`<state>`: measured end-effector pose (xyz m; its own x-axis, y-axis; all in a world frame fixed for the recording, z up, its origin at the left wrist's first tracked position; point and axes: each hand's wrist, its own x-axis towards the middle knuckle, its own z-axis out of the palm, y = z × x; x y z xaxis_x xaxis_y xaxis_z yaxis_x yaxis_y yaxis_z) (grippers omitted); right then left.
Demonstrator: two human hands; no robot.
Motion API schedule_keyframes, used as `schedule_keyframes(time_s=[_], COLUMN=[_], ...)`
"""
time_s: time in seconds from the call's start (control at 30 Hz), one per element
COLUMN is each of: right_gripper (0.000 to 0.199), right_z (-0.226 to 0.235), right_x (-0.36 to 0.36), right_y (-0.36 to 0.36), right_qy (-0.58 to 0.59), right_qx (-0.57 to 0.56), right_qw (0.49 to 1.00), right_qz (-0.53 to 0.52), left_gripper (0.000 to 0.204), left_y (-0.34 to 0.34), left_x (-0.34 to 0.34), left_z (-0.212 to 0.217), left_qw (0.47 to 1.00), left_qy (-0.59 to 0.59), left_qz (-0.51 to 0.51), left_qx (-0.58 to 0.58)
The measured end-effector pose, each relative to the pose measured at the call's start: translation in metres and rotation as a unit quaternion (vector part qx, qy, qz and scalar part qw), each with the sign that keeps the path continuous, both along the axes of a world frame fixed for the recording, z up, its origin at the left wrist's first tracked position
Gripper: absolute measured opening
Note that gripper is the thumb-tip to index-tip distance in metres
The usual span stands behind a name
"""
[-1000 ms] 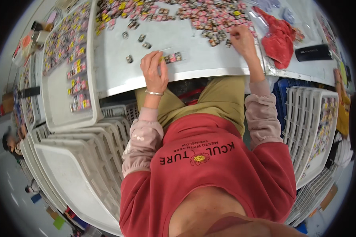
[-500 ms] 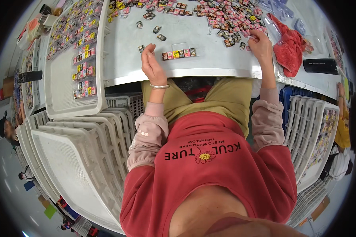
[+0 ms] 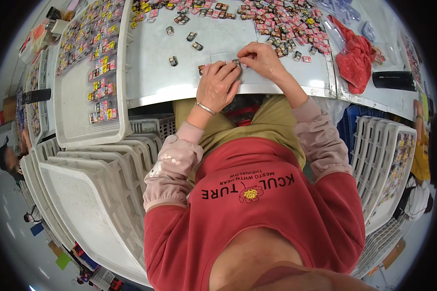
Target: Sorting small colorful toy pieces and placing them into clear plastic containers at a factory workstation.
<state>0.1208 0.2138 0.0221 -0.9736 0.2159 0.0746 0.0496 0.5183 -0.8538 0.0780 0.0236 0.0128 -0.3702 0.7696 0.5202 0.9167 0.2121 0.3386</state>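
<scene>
Both hands met near the desk's (image 3: 277, 85) front edge: the left hand (image 3: 218, 85) pressed flat on a row of small packets (image 3: 213, 66), the right hand (image 3: 260, 58) pinched its end; stacked trays (image 3: 82, 194) stood beside.

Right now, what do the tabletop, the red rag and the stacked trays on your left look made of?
Tabletop: likely sheet metal, pale and smooth, with a glossy glare along its bent front edge. Red rag: soft cloth, crumpled into folds, matte. Trays: probably moulded plastic, off-white and matte, with perforated mesh bottoms and ribbed rims.
</scene>
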Motion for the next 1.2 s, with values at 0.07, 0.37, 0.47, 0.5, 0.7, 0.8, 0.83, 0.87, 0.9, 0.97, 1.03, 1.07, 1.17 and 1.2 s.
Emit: schedule_keyframes(time_s=[0.07, 0.37, 0.47, 0.5, 0.7, 0.8, 0.83, 0.87, 0.9, 0.97, 1.03, 1.07, 1.17, 1.2], right_gripper=[0.01, 0.01, 0.009, 0.011, 0.019, 0.023, 0.021, 0.02, 0.02, 0.021, 0.021, 0.021, 0.017, 0.015], right_z=[0.0, -0.016, -0.02, -0.023, -0.008, 0.0, 0.002, 0.004, 0.005, 0.004, 0.001, 0.001, -0.005, -0.01], right_x=[-0.001, 0.01, 0.017, 0.019, 0.021, 0.019, 0.018, 0.017, 0.016, 0.014, 0.013, 0.012, 0.01, 0.009], right_y=[-0.003, -0.022, -0.027, -0.021, 0.012, 0.015, 0.013, 0.011, 0.009, 0.004, -0.007, -0.011, -0.006, -0.001], right_qy=[-0.004, 0.132, 0.159, 0.176, 0.105, 0.071, 0.081, 0.091, 0.093, 0.063, 0.051, 0.039, 0.007, -0.021], right_qx=[-0.001, -0.032, 0.0, 0.033, -0.055, 0.026, 0.063, 0.099, 0.099, 0.143, 0.158, 0.173, 0.073, -0.041], right_qw=[1.0, 0.985, 0.982, 0.979, 0.992, 0.997, 0.994, 0.989, 0.989, 0.988, 0.986, 0.984, 0.997, 0.998], right_qz=[0.006, -0.103, -0.1, -0.096, -0.036, 0.021, 0.04, 0.059, 0.059, 0.007, -0.003, -0.012, -0.029, -0.037], left_gripper=[0.032, 0.031, 0.031, 0.031, 0.034, 0.034, 0.034, 0.034, 0.033, 0.032, 0.031, 0.031, 0.03, 0.03], left_y=[0.001, 0.002, 0.0, 0.002, -0.001, 0.0, 0.0, 0.001, 0.001, 0.002, 0.002, 0.002, 0.001, 0.002], left_x=[-0.001, 0.0, 0.0, -0.001, 0.0, 0.0, -0.001, 0.0, 0.0, 0.0, 0.001, 0.001, 0.0, 0.0], left_z=[-0.002, 0.0, 0.0, 0.0, 0.0, 0.0, 0.0, 0.0, 0.0, 0.001, 0.002, 0.001, 0.001, 0.001], left_qw=[1.0, 1.0, 1.0, 1.0, 1.0, 1.0, 1.0, 1.0, 1.0, 1.0, 1.0, 1.0, 0.999, 0.999], left_qy=[0.006, -0.005, -0.007, -0.008, -0.023, -0.023, -0.023, -0.022, -0.023, -0.022, -0.019, -0.018, -0.02, -0.022], left_qz=[0.003, 0.014, 0.021, 0.02, 0.015, 0.015, 0.015, 0.012, 0.014, 0.015, 0.024, 0.023, 0.026, 0.023], left_qx=[-0.001, 0.015, 0.01, 0.013, 0.007, 0.005, 0.004, 0.004, 0.005, 0.005, 0.0, 0.0, 0.002, 0.003])
